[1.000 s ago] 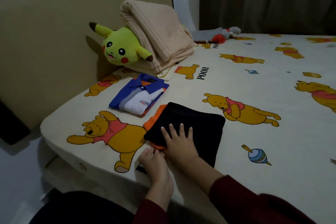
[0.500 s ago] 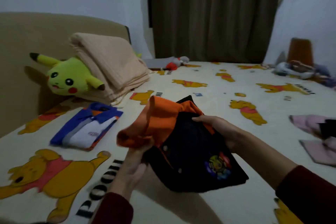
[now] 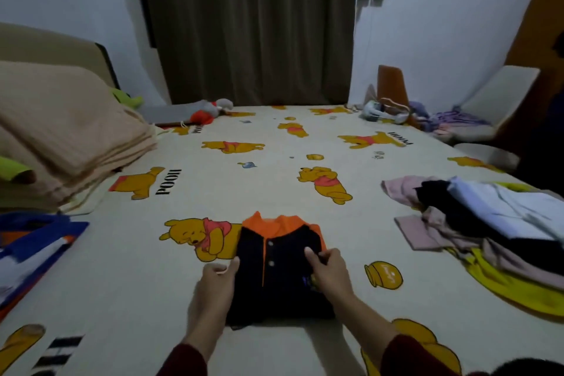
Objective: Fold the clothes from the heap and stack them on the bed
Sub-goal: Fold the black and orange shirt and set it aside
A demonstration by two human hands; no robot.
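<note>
A folded black shirt with an orange collar (image 3: 276, 265) lies face up on the bed (image 3: 213, 192) right in front of me. My left hand (image 3: 215, 287) holds its left edge, thumb on top of the cloth. My right hand (image 3: 328, 272) grips the right side of the shirt, fingers curled over the fabric. A folded blue, white and orange shirt (image 3: 33, 250) lies at the left edge. The heap of unfolded clothes (image 3: 488, 223), pink, black, pale blue and yellow, spreads at the right.
A folded beige blanket (image 3: 67, 134) is piled at the back left by the headboard, with a bit of a yellow-green plush toy (image 3: 13, 169) beside it. A grey and red soft toy (image 3: 210, 110) lies at the far end below the dark curtain. More clothes and a white chair (image 3: 494, 101) sit at the far right.
The black and orange shirt was lifted, turned over and laid down face up in front of me. My view swung right, away from the plush toy, and the heap came into sight.
</note>
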